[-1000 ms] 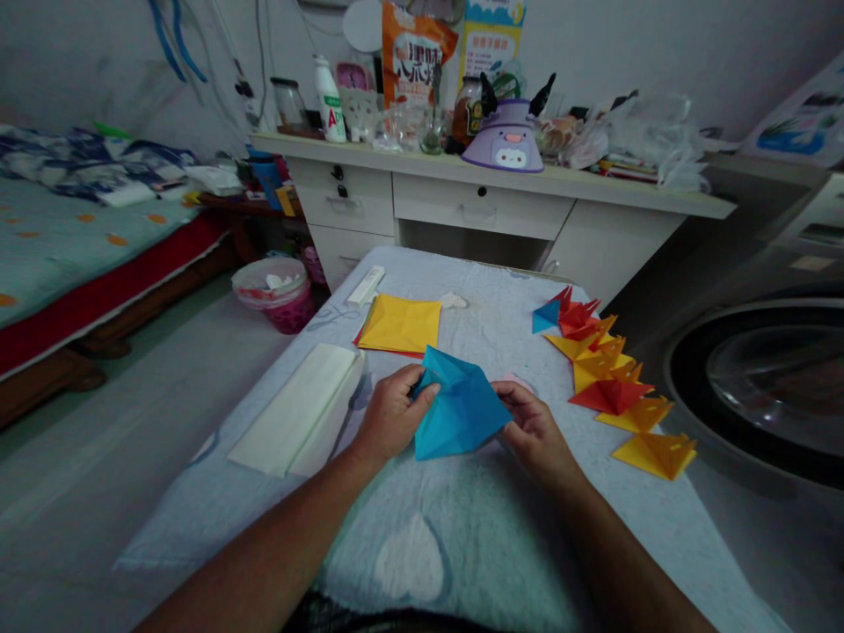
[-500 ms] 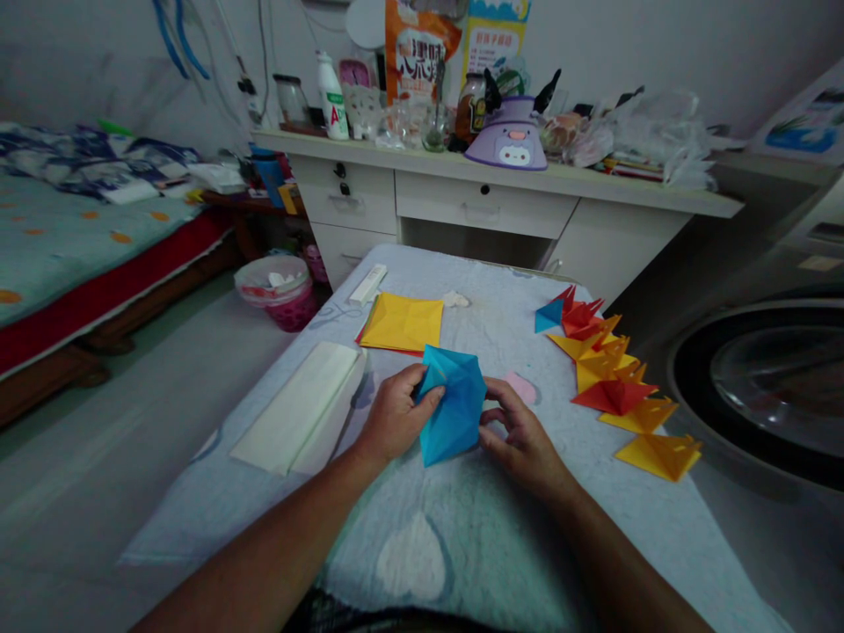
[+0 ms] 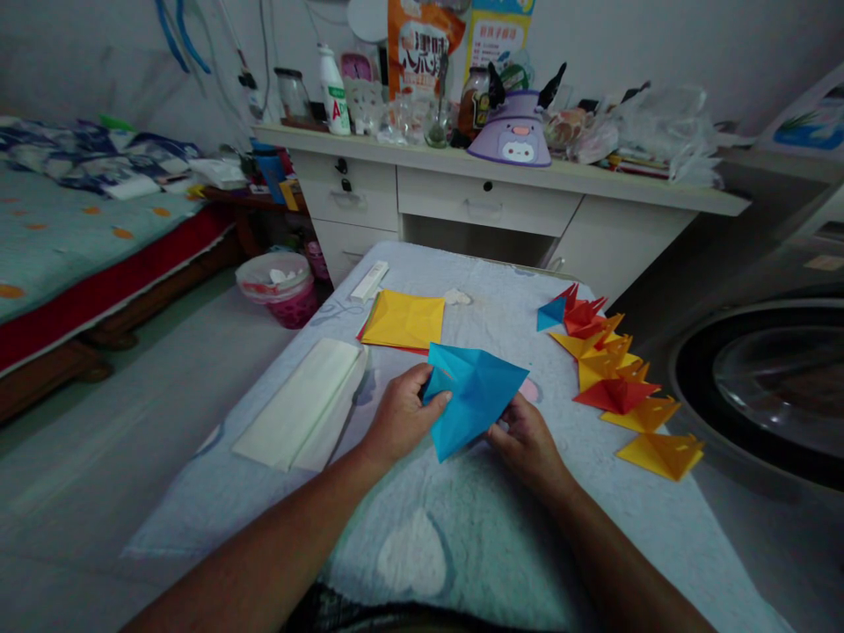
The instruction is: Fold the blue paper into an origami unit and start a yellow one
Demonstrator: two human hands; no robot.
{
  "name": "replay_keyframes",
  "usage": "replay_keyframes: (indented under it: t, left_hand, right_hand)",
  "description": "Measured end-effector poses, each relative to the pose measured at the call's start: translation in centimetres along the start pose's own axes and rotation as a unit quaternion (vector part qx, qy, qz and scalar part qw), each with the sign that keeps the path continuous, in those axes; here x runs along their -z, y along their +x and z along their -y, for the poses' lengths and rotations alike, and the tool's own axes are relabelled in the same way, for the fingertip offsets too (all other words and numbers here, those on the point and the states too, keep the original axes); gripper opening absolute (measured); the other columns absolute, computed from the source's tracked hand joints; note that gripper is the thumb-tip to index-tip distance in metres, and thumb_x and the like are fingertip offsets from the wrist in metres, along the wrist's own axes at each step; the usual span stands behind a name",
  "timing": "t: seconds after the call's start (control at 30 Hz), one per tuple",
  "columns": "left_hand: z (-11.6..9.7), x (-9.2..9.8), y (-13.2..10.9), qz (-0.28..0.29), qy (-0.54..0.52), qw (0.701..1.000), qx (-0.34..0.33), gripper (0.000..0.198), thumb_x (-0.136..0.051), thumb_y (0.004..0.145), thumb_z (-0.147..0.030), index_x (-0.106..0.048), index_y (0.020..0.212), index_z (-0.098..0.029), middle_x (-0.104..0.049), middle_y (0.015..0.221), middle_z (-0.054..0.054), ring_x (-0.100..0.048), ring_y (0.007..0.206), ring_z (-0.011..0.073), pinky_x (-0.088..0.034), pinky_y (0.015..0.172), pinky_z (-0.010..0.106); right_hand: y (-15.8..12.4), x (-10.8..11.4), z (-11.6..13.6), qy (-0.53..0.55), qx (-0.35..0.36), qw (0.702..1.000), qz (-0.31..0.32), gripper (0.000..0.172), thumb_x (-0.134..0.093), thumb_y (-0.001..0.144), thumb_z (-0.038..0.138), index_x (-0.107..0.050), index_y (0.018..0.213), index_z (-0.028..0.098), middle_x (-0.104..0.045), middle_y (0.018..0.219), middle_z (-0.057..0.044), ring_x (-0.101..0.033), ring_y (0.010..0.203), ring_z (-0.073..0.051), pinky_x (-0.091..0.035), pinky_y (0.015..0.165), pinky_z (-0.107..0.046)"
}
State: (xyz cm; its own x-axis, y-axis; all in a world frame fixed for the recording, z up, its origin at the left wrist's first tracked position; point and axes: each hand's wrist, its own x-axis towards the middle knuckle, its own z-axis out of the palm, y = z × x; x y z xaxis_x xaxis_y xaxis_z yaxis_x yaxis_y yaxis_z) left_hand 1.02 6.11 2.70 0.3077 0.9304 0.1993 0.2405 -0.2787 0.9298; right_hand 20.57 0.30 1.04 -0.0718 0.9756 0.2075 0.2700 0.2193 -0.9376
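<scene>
A blue sheet of origami paper [image 3: 476, 391], creased and partly unfolded, is held up over the middle of the table. My left hand [image 3: 407, 411] pinches its left edge, thumb on the front face. At the lower right edge, my right hand [image 3: 527, 440] has its fingers closed on the paper, the fingertips partly hidden behind it. Just beyond lies a stack of square paper [image 3: 403, 320], yellow on top with red beneath. Along the table's right side runs a row of folded paper pieces, among them a red one [image 3: 618, 395] and a yellow one [image 3: 661, 454].
A pale folded packet [image 3: 300, 409] lies on the tablecloth [image 3: 554, 545] at the left. A small white box [image 3: 369, 280] sits at the far left corner. Behind stands a cluttered white desk [image 3: 435, 189]; a washing machine [image 3: 765, 396] is at the right, a pink bin [image 3: 283, 290] at the left.
The blue paper's right side has opened out into a point toward the right. My right hand has shifted slightly right and its fingers have moved beneath the paper's edge.
</scene>
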Motion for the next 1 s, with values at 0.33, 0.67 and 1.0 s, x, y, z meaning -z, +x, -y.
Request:
replay_keyframes:
  t: [0.33,0.67,1.0]
  left_hand:
    - [-1.0,0.2,-0.2,0.001,0.091,0.992,-0.090,0.004,-0.060,0.079,-0.017,-0.063,0.081,-0.018,-0.062,0.075,0.000,-0.059,0.073,0.0151,-0.043,0.069,0.025]
    - [-0.4,0.2,-0.2,-0.016,0.079,0.995,-0.064,0.005,-0.058,0.082,-0.019,-0.062,0.084,-0.016,-0.062,0.076,0.000,-0.057,0.070,0.0147,-0.043,0.065,0.025]
    - [-0.7,0.0,-0.8,-0.085,0.235,0.942,-0.225,0.012,-0.055,0.086,-0.014,-0.064,0.094,-0.017,-0.063,0.083,0.004,-0.059,0.081,0.0187,-0.047,0.074,0.030]
  right_hand:
    - [0.2,0.4,0.7,0.009,0.011,1.000,-0.001,0.016,-0.062,0.086,0.027,-0.061,0.101,0.023,-0.063,0.093,-0.003,-0.062,0.081,-0.016,-0.053,0.074,-0.028]
    - [-0.1,0.7,1.9,0.091,-0.015,0.996,-0.003,0.023,-0.062,0.086,0.035,-0.059,0.106,0.024,-0.059,0.089,-0.001,-0.057,0.075,-0.015,-0.048,0.064,-0.026]
    - [0.5,-0.2,2.6,0.106,-0.135,0.985,0.005,0.032,-0.065,0.081,0.048,-0.056,0.072,0.019,-0.052,0.057,0.003,-0.046,0.052,-0.012,-0.038,0.050,-0.024]
